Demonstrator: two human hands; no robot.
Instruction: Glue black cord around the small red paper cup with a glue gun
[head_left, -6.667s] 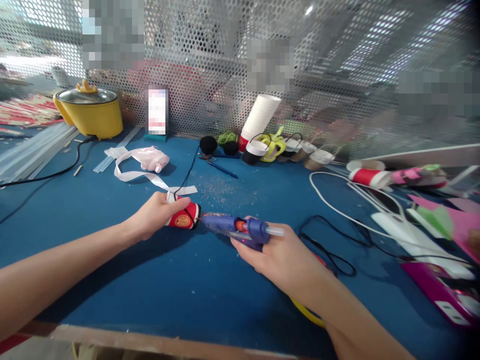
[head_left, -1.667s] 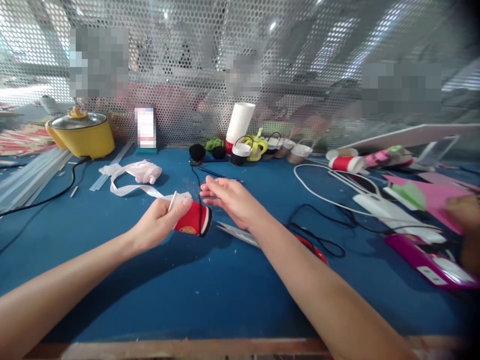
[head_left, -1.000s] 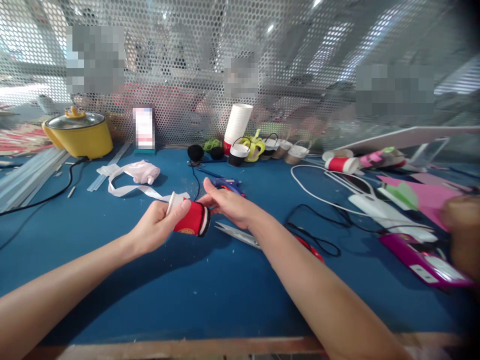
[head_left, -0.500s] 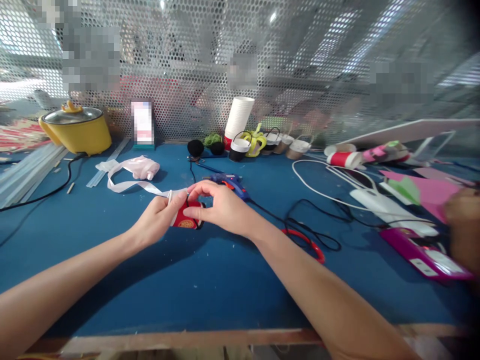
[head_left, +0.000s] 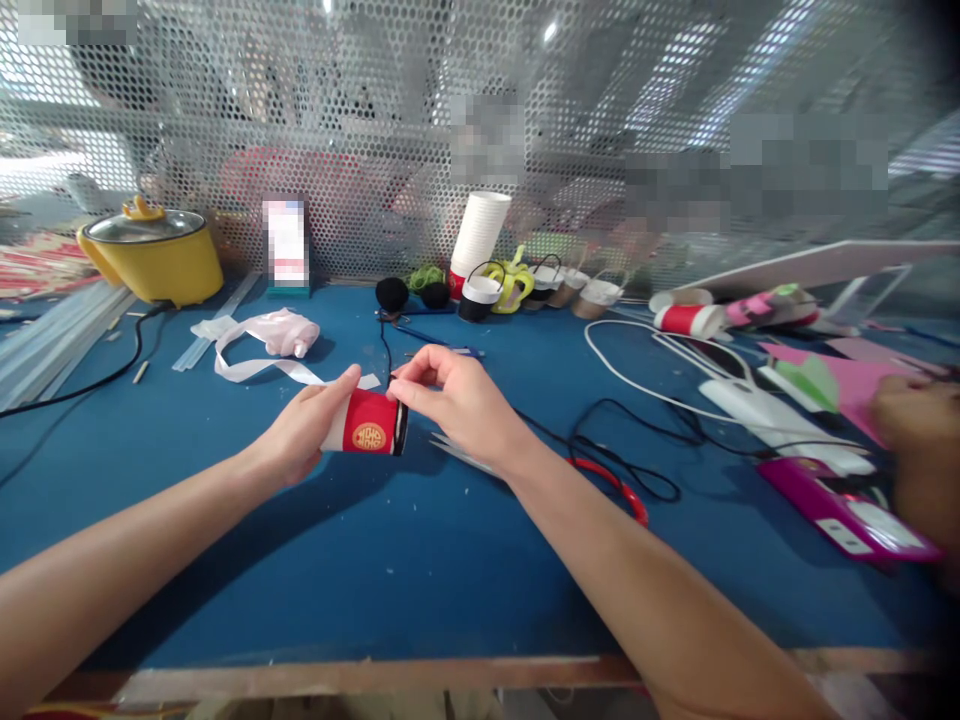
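Head view: left hand [head_left: 300, 435] wrapped round small red paper cup [head_left: 367, 428], held sideways just above blue worktop [head_left: 390, 580], mouth facing right. Right hand [head_left: 457, 400] pinching at cup rim w/ thumb & forefinger, grip closed on rim edge; thin black cord [head_left: 386, 350] running up from there. White ribbon [head_left: 259, 365] trailing off behind cup to left. Scissors [head_left: 480, 462] flat just right of hands, partly hidden by wrist. Yellow pot [head_left: 154, 255] far left, stack of white cups [head_left: 480, 235] at back.

Judged: cup light, thin-walled, crushes easily; best held round body w/ gentle squeeze, not by rim alone.
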